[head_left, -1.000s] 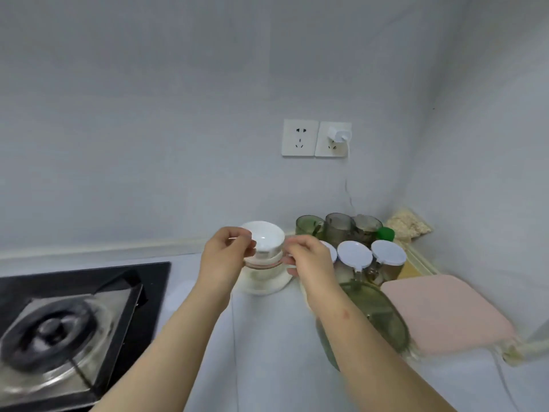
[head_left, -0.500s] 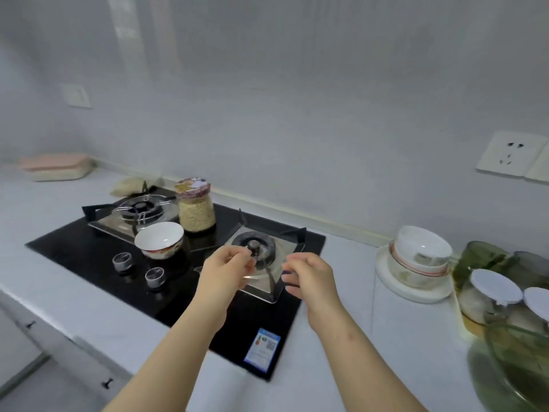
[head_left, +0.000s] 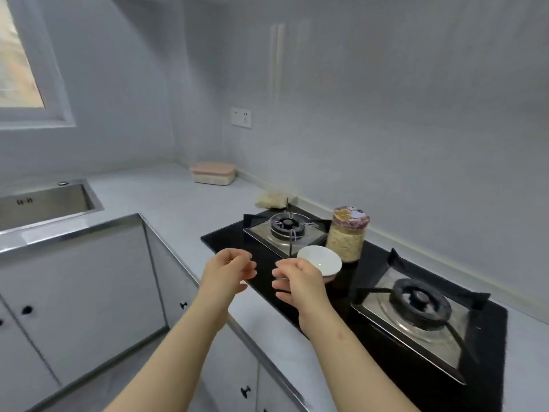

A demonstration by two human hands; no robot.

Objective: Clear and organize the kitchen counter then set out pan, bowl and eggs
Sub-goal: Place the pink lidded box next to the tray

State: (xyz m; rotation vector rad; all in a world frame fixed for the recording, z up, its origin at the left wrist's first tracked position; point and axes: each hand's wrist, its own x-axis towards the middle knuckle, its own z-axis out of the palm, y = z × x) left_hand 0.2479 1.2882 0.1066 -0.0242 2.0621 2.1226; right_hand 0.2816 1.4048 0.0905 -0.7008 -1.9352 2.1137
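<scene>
Loosely curled, left hand (head_left: pixel 228 270) and right hand (head_left: pixel 300 281) hover beside bowl (head_left: pixel 323 258).

Soft, even daylight, a little blurry all over.
Light comes from the window (head_left: pixel 17 63) at the top left. Shadows are faint. The steel burner plate (head_left: pixel 421 337) shines a little. The cupboard edges (head_left: pixel 142 221) bend near the sides of the picture.

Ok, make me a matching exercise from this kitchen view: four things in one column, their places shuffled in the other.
1 bowl
2 jar
3 pink box
4 sink

A far corner of the counter
B on the hob, behind the bowl
C set into the counter, left
D on the hob, just beyond the right hand

Pairs: 1-D, 2-B, 3-A, 4-C
</scene>
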